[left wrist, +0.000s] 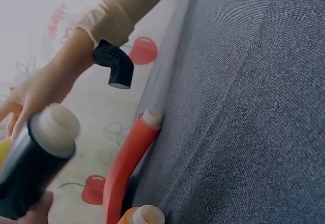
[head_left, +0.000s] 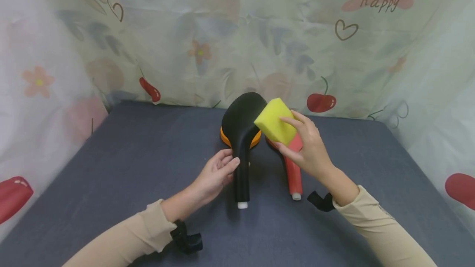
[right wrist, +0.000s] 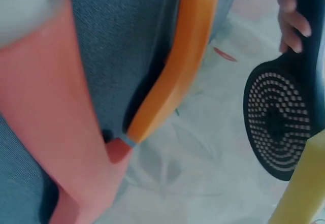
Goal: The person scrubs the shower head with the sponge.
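Note:
My left hand (head_left: 215, 174) grips a black shower head (head_left: 243, 118) by its handle, with the rounded back toward me and the white threaded end pointing down. In the right wrist view its dotted spray face (right wrist: 277, 117) shows. My right hand (head_left: 309, 145) pinches a yellow sponge (head_left: 274, 120) between thumb and fingers. The sponge overlaps the right edge of the black head in the head view. Behind these lie an orange shower head (head_left: 224, 138), mostly hidden, and a red shower head (head_left: 294, 174), partly covered by the sponge and right hand.
Dark grey cloth covers the table (head_left: 148, 155). A printed curtain (head_left: 237, 32) with cherries, flowers and lettering hangs around its back and sides. Black curved pieces (head_left: 320, 201) sit at both wrists, by the sleeve cuffs.

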The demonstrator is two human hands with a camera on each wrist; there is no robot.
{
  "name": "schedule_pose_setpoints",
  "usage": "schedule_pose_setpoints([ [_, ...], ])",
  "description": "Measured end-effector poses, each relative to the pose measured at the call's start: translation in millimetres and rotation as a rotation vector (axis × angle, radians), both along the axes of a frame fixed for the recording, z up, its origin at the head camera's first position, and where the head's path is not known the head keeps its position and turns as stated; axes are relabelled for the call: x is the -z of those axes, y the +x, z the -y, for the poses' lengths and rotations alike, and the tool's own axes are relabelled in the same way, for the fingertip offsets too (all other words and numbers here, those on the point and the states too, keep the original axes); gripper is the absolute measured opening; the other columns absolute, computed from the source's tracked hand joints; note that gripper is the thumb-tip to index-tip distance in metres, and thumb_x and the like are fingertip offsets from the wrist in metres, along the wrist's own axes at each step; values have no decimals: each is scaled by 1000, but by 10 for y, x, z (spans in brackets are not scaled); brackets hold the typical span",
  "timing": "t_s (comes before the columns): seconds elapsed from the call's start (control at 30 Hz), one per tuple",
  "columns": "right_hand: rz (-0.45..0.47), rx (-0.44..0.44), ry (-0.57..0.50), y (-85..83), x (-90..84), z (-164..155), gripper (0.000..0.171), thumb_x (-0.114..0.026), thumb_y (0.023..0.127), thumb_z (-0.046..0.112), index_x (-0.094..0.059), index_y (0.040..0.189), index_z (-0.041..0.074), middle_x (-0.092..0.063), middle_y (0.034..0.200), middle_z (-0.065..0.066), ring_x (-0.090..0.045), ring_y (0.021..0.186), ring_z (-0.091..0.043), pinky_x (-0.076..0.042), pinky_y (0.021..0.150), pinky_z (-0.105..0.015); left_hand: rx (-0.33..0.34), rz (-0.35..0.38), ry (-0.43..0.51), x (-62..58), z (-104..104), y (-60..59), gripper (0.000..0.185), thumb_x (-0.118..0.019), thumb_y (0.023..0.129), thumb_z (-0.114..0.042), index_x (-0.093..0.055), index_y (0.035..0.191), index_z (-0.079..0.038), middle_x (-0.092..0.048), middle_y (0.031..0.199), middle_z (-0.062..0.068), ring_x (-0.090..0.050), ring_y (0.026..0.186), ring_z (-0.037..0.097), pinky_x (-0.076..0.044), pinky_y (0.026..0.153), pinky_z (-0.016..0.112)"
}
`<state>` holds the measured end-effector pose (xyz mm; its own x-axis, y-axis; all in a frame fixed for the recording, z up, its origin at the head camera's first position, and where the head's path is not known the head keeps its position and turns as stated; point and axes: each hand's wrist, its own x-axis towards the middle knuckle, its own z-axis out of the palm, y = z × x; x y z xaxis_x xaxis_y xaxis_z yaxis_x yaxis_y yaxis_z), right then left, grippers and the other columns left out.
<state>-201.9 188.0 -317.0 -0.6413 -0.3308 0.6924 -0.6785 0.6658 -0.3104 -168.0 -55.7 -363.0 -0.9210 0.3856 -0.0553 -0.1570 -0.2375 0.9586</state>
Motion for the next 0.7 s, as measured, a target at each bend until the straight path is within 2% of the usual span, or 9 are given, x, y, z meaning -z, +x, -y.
schedule_pose_setpoints([
  [0.13,0,-9,-44,-17,53,0,61,-78,70,6,-50,124,6,-46,131,-21,-46,116,-35,-49,81,-51,62,10,59,-34,21,0,43,-44,99,-16,-31,137,-1,-53,132,13,-61,106,9,-50,93,28],
  [0.3,-10,-55,-99,-29,97,31,63,-77,70,1,-48,126,3,-47,131,-20,-47,113,-31,-51,80,-48,161,40,107,-82,37,4,46,-41,100,-18,-29,141,-2,-56,123,5,-59,108,14,-45,102,36],
  [0.4,-9,-79,-124,-28,119,54,65,-77,70,0,-46,127,2,-46,131,-20,-47,112,-30,-49,84,-39,200,55,112,-100,36,4,46,-39,100,-18,-30,142,-2,-58,115,-1,-59,104,13,-45,102,37],
  [0.57,-8,-117,-164,-30,151,76,65,-77,69,-2,-46,126,0,-47,131,-21,-48,110,-30,-42,90,-21,194,45,43,-98,29,-4,47,-43,98,-20,-34,140,0,-60,110,-2,-61,97,14,-48,98,42],
  [0.7,-6,-135,-154,-29,145,98,65,-77,69,-1,-47,126,1,-47,131,-20,-49,111,-29,-45,90,-25,170,31,-52,-76,20,-6,49,-58,92,-25,-42,133,-2,-62,108,-1,-61,93,14,-50,96,39],
])
